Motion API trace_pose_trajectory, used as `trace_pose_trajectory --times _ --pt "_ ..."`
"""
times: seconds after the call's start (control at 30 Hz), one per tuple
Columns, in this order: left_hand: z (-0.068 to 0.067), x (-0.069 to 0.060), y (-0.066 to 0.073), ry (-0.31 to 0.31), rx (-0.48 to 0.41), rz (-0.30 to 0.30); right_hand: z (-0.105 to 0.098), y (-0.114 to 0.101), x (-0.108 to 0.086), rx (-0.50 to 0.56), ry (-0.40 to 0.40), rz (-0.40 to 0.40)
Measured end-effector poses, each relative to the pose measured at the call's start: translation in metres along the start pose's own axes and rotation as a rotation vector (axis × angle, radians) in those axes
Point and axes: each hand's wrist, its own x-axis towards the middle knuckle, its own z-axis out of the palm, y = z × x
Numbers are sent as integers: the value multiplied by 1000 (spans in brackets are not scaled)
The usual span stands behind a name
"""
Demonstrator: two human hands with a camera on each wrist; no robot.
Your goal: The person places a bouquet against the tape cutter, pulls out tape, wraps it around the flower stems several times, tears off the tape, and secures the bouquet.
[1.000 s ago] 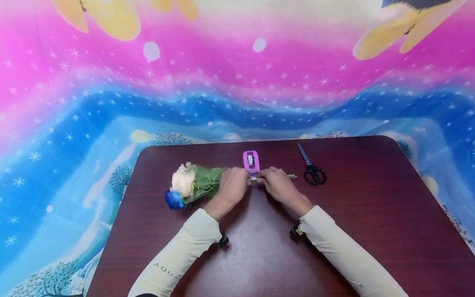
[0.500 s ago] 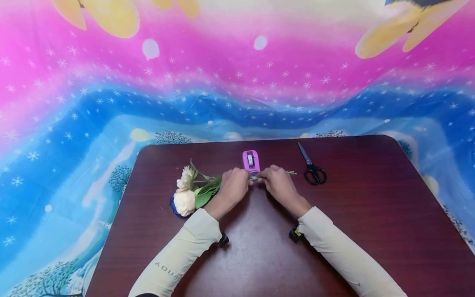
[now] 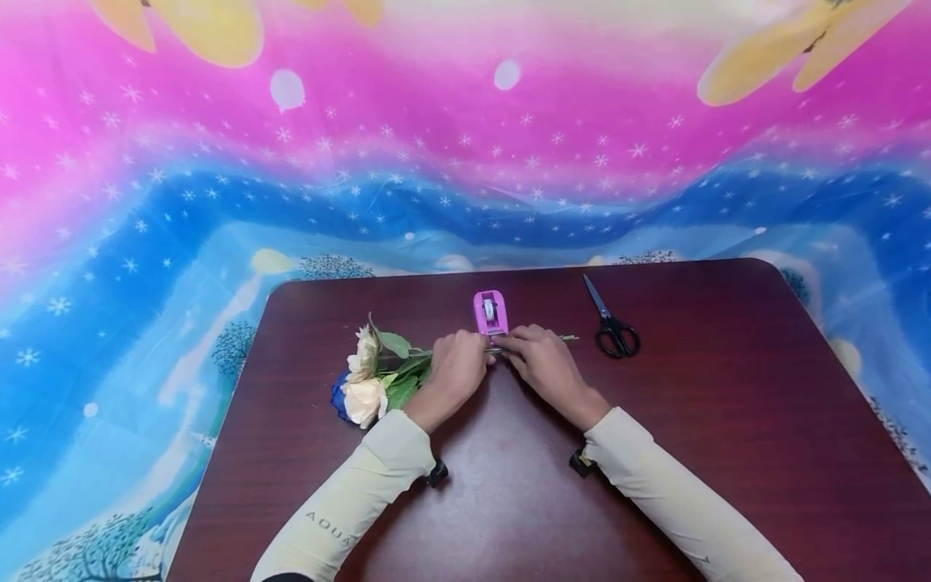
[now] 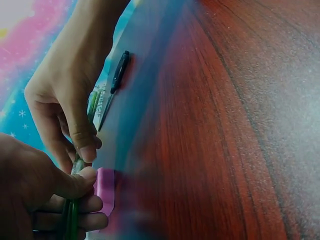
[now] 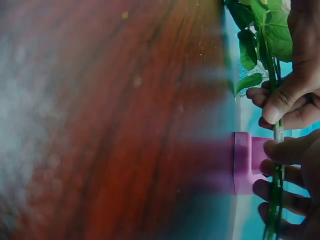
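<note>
Two cream blooms and a blue flower lie to the left, their heads at or just above the tabletop. My left hand grips their green stems below the leaves, with the thumb pressed on top. Close beside it, my right hand pinches the same stems between thumb and fingers. A shiny clear band, apparently tape, wraps the stems between the two thumbs. Stem ends poke out past the right hand. A pink tape dispenser stands right behind the hands.
Black-handled scissors lie to the right of the right hand, blades pointing away. The dark wooden table ends at a patterned cloth backdrop. Both wrists wear small black cameras.
The bunch has rolled about its stems: the blue flower went partly behind a cream bloom, and a second pale bloom came into view. Both hands stay on the stems, the right fingers shifting slightly.
</note>
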Motion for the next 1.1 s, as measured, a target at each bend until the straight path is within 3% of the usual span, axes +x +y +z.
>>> trace_pose_trajectory --times 0.47,0.73,1.1 --pt "9 4 -1 -39 1 -19 -5 -6 7 -69 -143 -14" --pt "10 9 -2 -41 16 -23 -5 -9 13 -198 -147 -68" --pt "8 12 -1 -90 -35 -39 -8 -13 17 -264 -158 -110"
